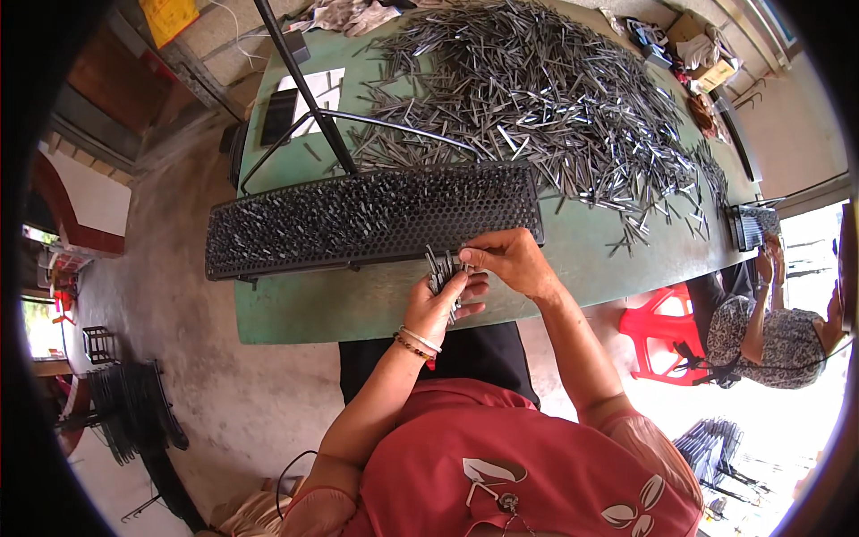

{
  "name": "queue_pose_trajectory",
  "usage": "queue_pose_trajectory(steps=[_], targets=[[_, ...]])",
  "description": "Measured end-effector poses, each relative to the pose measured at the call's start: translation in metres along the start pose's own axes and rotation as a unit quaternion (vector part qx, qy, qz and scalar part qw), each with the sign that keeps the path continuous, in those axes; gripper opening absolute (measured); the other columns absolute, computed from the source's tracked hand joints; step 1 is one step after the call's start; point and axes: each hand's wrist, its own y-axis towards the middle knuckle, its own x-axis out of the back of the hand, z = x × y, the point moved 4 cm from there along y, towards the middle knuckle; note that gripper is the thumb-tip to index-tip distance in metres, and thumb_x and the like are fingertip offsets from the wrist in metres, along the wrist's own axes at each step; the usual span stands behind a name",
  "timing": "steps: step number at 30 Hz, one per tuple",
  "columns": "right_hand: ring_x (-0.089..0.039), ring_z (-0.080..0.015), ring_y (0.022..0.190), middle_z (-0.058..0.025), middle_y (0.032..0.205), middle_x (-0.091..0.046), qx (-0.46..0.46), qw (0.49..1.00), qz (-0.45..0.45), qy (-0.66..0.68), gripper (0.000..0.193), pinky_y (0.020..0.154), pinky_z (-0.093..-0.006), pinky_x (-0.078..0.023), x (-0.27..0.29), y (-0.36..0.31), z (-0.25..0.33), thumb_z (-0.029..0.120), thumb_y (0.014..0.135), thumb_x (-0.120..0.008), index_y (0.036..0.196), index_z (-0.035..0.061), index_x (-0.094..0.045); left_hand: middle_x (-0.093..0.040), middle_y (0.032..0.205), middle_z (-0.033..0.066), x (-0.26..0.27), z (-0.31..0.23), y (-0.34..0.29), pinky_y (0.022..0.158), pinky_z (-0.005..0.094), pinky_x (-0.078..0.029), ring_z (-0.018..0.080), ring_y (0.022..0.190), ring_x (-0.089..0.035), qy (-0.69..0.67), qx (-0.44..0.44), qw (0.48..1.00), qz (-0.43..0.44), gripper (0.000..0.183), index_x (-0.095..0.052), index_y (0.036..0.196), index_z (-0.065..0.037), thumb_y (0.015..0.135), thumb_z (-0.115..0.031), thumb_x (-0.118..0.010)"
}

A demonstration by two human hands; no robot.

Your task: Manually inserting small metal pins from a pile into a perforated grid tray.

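One long black perforated rack (pixel 474 199) is set on the green surface (pixel 313 309). Near its right end, slim, straight, dark-grey strips (pixel 437 270) are clasped in the left hand (pixel 430 306), long axes laid roughly crosswise to the rack, tips loosely fanned toward it. Beside those tips, the right hand (pixel 508 258) is held with digits close together; whether a strip is pinched cannot be told.

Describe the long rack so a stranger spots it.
Find the green table. On its near left side, beyond the left hand, lies the rack. Unlike the rod pile behind it, it is a black block of holes, rods studding mainly its left part.
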Motion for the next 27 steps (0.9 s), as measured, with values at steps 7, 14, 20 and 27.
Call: queue_pose_trajectory(steps=[7, 14, 20, 27], targets=[[-0.058, -0.0076, 0.067, -0.0045, 0.077, -0.067, 0.007, 0.995, -0.085, 0.054, 0.019, 0.061, -0.0235, -0.047, 0.022, 0.006, 0.008, 0.013, 0.083, -0.069, 0.093, -0.0023, -0.068, -0.064, 0.105, 0.0145, 0.004, 0.002, 0.002, 0.072, 0.0352, -0.057, 0.0223, 0.094, -0.064, -0.046, 0.013, 0.999, -0.016, 0.024, -0.057, 0.11, -0.004, 0.093, -0.02, -0.054], [-0.063, -0.0176, 0.073, -0.0108, 0.087, -0.067, 0.184, 0.949, -0.178, -0.182, 0.019, 0.065, -0.0276, -0.049, 0.056, 0.043, 0.019, 0.012, 0.081, -0.069, 0.095, -0.0007, -0.067, -0.063, 0.106, 0.0177, 0.001, 0.013, -0.002, 0.073, 0.0386, -0.056, 0.0252, 0.094, -0.064, -0.057, 0.086, 0.994, 0.022, 0.021, -0.056, 0.109, -0.003, 0.093, -0.016, -0.054], [-0.06, -0.0125, 0.073, -0.0066, 0.081, -0.066, 0.154, 0.965, -0.175, -0.119, 0.016, 0.068, -0.0247, -0.047, 0.056, 0.051, -0.001, 0.011, 0.081, -0.069, 0.094, 0.0009, -0.067, -0.063, 0.105, 0.0176, 0.008, 0.016, -0.002, 0.073, 0.0389, -0.056, 0.0253, 0.093, -0.064, -0.072, 0.087, 0.993, 0.027, 0.021, -0.056, 0.11, -0.003, 0.093, -0.016, -0.053], [-0.064, -0.0207, 0.078, -0.0095, 0.088, -0.068, 0.214, 0.946, -0.182, -0.163, 0.017, 0.069, -0.0292, -0.049, 0.054, 0.052, -0.004, 0.012, 0.079, -0.07, 0.092, 0.0016, -0.068, -0.063, 0.105, 0.0175, 0.007, 0.019, 0.0, 0.075, 0.0377, -0.056, 0.0252, 0.093, -0.064, -0.087, 0.101, 0.99, 0.036, 0.023, -0.055, 0.112, -0.002, 0.093, -0.014, -0.052]])
